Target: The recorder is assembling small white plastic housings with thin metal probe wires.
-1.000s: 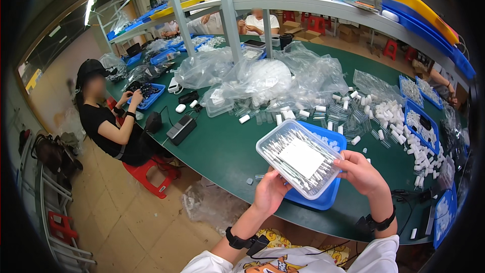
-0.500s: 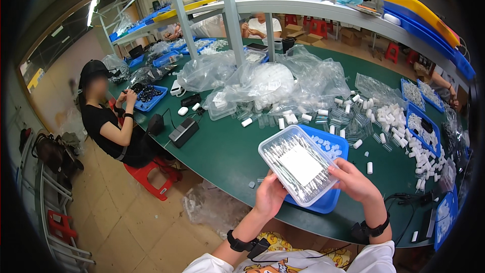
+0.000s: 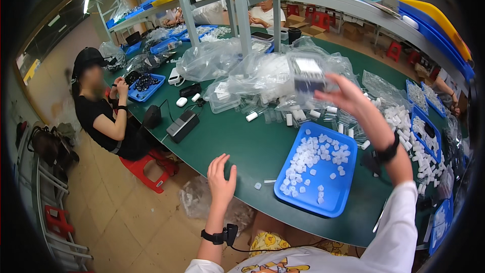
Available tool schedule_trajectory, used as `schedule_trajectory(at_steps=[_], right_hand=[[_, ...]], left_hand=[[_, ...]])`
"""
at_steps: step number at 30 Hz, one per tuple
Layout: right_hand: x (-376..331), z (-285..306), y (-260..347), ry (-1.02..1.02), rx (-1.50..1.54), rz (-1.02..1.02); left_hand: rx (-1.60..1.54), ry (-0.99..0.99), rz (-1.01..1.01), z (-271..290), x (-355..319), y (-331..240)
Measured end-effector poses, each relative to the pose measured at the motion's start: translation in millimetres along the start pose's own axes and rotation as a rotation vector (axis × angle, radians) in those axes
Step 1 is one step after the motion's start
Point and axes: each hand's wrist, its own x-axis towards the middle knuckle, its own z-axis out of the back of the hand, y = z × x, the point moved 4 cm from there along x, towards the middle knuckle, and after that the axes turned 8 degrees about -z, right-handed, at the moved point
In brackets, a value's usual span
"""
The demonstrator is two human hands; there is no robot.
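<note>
The clear box point(image 3: 305, 82) is not over the blue tray point(image 3: 333, 192) any more. A moment ago both hands hold it there. Now it is far from the person's body, at twelve o'clock from the tray, in front of the plastic bags point(image 3: 202, 65). It is blurry, so I cannot tell if it touches the bags.

The right hand point(image 3: 348, 93) reaches out to it. Its thumb and fingers seem to pinch the box's right edge, but the blur makes that hard to check.

The left hand point(image 3: 221, 179) has let go. It holds nothing, its fingers are up and its thumb sticks out. It is at nine o'clock from the tray, by the edge of the green table point(image 3: 227, 141).

Now the whole tray shows, with lots of small white pieces point(image 3: 302, 157) inside. White caps point(image 3: 423, 160) lie between two and three o'clock. I think this means the tray is easy to get at and the left hand is free to work.
</note>
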Motion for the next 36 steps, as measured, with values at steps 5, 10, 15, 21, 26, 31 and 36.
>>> schedule_trajectory(at_steps=[5,10,15,21,26,31,36], right_hand=[[203.9,-31.9,60.4,-0.193,-0.022,0.048],[371.6,-44.0,61.3,-0.047,0.146,-0.019],[461.7,-87.8,16.7,-0.128,0.138,-0.072],[511.2,-98.4,6.6,-0.117,-0.181,0.009],[500.3,-121.4,-0.7,-0.119,-0.444,-0.068],[425.1,-58.8,75.8,-0.436,-0.658,0.378],[205.8,-91.9,8.9,-0.142,-0.155,0.164]], left_hand=[[0.276,0.097,-0.092,-15.8,10.4,8.0],[0.252,0.161,-0.022,-23.9,17.7,12.9],[0.29,0.225,0.04,-10.5,34.3,-2.7],[0.291,0.282,0.081,-15.3,43.8,-0.6],[0.352,0.269,0.041,-11.1,32.9,2.4],[0.254,0.232,-0.037,-33.8,35.3,3.5],[0.33,0.147,-0.009,-22.4,10.1,15.9]])
